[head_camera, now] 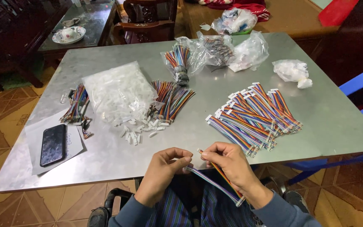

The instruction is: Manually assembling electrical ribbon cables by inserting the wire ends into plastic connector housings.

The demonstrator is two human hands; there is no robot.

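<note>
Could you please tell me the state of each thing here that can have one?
Left hand: pinching one end of the ribbon cable.
Right hand: gripping the ribbon cable.
Ribbon cable: held off the table, hanging over the lap.
Phone: screen dark, flat on paper.
Bag of white connectors: open, some spilled.
Finished cables: piled with white connectors attached.

A desk [106, 159] carries wire work: a phone [53, 144] lies on a sheet of paper [74, 145] at the left edge, with a wire bundle [77, 103] behind it. A bag of connector housings [118, 92] sits left of centre, loose housings [137, 131] spilled before it. Finished ribbon cables [255, 115] are stacked at right. Bagged wires [219, 50] lie at the far edge. At the near edge, two hands [164, 168] [227, 162] hold a ribbon cable [215, 183] over the lap.
</note>
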